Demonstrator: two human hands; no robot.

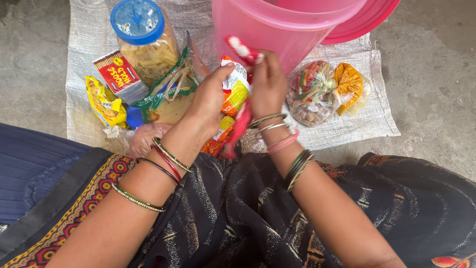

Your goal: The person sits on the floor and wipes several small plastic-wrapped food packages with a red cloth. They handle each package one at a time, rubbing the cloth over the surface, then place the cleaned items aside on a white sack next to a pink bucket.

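Observation:
My left hand (207,101) and my right hand (267,84) meet in front of me over a woven white mat (347,129). Both grip a strip of small snack packets (234,89), orange, white and red, which hangs down between my wrists to my lap. The right hand pinches its red-and-white top end near the wall of a pink plastic bucket (282,25). Bangles circle both wrists.
On the mat lie a clear jar with a blue lid (144,37), a small red box (120,77), a yellow packet (104,101), a green-and-clear bag (166,99), and clear bags of nuts and orange powder (325,92). Bare concrete surrounds the mat.

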